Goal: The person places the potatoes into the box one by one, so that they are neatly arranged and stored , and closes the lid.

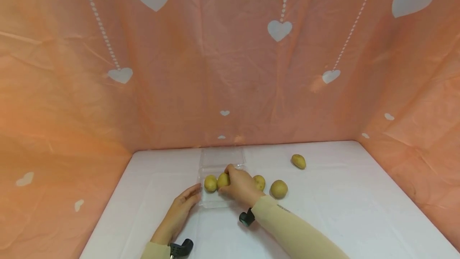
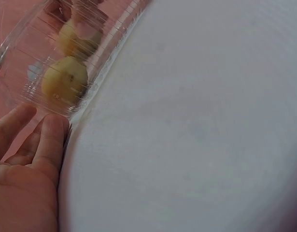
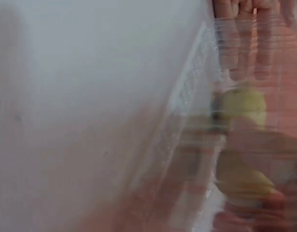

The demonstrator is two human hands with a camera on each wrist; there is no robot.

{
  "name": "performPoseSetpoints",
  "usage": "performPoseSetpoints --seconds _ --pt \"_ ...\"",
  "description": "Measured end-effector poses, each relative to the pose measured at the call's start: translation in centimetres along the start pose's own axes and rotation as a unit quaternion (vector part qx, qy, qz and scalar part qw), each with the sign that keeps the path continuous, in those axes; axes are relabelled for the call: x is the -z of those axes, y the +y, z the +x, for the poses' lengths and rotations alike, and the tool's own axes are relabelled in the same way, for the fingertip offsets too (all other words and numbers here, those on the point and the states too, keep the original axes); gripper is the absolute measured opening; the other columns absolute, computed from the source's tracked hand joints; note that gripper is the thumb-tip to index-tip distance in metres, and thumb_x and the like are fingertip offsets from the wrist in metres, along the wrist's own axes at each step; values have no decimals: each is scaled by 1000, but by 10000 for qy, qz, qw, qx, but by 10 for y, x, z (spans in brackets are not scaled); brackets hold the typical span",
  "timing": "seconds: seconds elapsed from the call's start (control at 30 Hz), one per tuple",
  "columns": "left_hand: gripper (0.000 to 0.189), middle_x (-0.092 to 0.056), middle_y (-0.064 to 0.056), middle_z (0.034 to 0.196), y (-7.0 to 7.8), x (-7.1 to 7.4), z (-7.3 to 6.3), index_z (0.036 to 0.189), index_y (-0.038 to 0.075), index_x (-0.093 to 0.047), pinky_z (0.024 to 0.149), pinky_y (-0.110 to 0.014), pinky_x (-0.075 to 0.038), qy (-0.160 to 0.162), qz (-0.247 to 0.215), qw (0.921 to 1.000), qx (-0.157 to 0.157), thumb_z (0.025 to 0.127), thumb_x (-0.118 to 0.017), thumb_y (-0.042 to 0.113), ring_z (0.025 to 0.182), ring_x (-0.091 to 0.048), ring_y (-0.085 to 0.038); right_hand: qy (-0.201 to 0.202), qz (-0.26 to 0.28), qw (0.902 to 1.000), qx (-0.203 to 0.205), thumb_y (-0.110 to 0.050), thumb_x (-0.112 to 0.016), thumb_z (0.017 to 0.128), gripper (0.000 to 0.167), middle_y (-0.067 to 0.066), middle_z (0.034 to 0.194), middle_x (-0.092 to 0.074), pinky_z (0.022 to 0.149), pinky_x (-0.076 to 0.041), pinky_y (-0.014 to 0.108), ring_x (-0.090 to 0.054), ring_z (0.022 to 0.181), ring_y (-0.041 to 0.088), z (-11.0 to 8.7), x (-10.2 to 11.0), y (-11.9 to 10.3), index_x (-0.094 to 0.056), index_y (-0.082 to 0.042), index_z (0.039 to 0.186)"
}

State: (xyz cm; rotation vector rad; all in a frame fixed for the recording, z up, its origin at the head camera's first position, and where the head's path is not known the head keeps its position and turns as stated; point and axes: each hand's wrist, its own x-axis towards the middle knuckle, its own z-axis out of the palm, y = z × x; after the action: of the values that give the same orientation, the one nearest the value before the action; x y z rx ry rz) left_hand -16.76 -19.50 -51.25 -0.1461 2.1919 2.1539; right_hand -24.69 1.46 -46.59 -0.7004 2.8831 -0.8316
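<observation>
A clear plastic clamshell box (image 1: 212,204) lies on the white table with its lid (image 1: 223,157) folded back toward the rear. Inside it, at the left end, sits a yellowish potato (image 1: 210,183). Beside that one, my right hand (image 1: 241,187) grips a second potato (image 1: 223,180) between thumb and fingers, low in the box. My left hand (image 1: 181,210) rests at the box's left side, its fairly straight fingertips right at the wall. Through the ribbed wall, the left wrist view shows the end potato (image 2: 64,81). The right wrist view is blurred.
To the right of the box lie a potato (image 1: 259,182) partly behind my right hand, a rounder potato (image 1: 279,189), and a smaller potato (image 1: 298,161) farther back. An orange cloth (image 1: 237,71) with white hearts hangs behind and beside the white table (image 1: 341,207).
</observation>
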Motion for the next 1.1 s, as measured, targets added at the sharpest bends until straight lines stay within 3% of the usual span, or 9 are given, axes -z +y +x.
performPoseSetpoints --seconds 0.17,0.47,0.67,0.9,1.1 --pt "53 -41 -20 146 1 1 0 142 3 -46 112 -47 -26 29 56 10000 -44 94 -61 23 139 -31 -32 -172 -400 9990 66 -44 -83 73 55 -1 90 -65 69 -49 32 -59 79 15 0 -2 -3 -59 -13 111" --pt "50 -40 -21 147 -1 1 1 141 1 -45 112 -47 -26 35 15 10000 -27 96 -58 18 139 -31 -34 77 -493 9988 27 -42 -82 73 47 -5 70 -55 59 -46 30 -52 65 13 -2 -2 -5 -60 -8 97" --pt "51 -39 -21 148 -1 0 1 141 1 -46 112 -47 -26 32 26 10000 -72 95 -59 18 139 -30 -33 121 -573 9983 44 -40 -81 75 43 -6 68 -52 56 -43 29 -50 63 13 -1 -3 -5 -60 -10 95" --pt "50 -42 -21 146 -2 0 0 141 0 -47 112 -47 -27 83 3 9999 -111 95 -58 17 138 -32 -33 176 -601 9980 101 -38 -81 77 49 -1 81 -63 65 -50 33 -59 74 17 -2 -1 -6 -60 -8 108" --pt "49 -43 -21 145 -1 -1 -2 141 0 -45 112 -46 -26 27 -40 9998 -197 96 -57 15 137 -33 -31 142 -200 9994 252 -36 -79 80 47 2 99 -69 77 -51 37 -62 91 21 -8 11 -4 -61 -10 114"
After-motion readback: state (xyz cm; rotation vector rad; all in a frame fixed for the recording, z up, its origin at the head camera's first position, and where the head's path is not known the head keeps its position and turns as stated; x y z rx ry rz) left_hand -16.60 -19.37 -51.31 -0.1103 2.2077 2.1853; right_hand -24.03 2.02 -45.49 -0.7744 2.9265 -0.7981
